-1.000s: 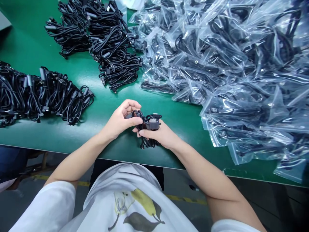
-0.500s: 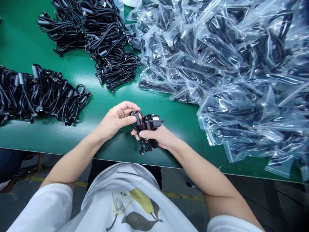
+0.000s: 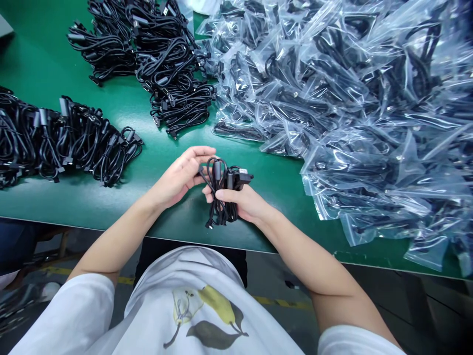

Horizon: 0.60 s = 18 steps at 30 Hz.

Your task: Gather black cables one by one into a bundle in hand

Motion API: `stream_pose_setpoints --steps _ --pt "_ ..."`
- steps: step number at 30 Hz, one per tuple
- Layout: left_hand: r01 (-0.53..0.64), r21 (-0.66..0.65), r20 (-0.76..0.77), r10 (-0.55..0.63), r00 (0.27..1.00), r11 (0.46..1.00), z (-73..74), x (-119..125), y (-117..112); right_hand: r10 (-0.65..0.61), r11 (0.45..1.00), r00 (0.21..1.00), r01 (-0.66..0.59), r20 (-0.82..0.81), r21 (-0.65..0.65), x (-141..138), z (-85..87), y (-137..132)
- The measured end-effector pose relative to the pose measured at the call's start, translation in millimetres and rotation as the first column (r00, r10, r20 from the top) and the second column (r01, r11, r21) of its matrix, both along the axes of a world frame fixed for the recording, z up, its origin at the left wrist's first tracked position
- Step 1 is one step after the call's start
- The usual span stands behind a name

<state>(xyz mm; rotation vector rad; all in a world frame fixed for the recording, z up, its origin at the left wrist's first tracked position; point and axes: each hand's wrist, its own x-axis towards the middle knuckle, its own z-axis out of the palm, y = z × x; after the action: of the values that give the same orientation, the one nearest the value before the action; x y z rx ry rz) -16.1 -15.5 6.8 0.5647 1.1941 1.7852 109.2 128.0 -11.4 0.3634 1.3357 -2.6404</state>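
My right hand is closed around a bundle of black cables, its thumb across the front. Loops and thick grey-black cylinders stand up at the bundle's top, a black connector juts out on the right, and plug ends hang below. At the bundle's left side is my left hand, fingers stretched out and partly behind the loops, not closed on them. The fingertips of both hands are partly hidden by the cables.
A row of coiled black cables lies on the green table to the left. Another cable heap is farther back. Clear plastic bags with cables inside cover the right side. The table's front edge runs close to my body.
My left thumb has come off the cable loop, and the fingers have opened. My right hand still grips the bundle, which has risen slightly in view and turned a little.
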Motion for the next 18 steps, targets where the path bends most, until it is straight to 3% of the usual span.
stream_pose_setpoints --steps 3,8,12,18 --pt "0.012 -0.009 -0.013 -0.013 1.000 1.000 -1.9 -3 -3 -0.158 0.987 0.987 0.158 -0.002 -0.038 -1 4.0 2" --pt "0.293 -0.143 0.045 -0.289 0.956 0.945 1.8 2 -4 -0.356 0.934 0.934 0.356 -0.037 -0.006 0 12.7 13" --pt "0.364 -0.153 0.054 -0.360 0.932 0.919 4.7 9 -2 -0.394 0.918 0.918 0.396 -0.044 0.037 0 15.5 18" --pt "0.387 -0.137 0.061 -0.382 0.922 0.912 2.6 8 -1 -0.387 0.922 0.921 0.387 -0.041 -0.006 0 14.9 18"
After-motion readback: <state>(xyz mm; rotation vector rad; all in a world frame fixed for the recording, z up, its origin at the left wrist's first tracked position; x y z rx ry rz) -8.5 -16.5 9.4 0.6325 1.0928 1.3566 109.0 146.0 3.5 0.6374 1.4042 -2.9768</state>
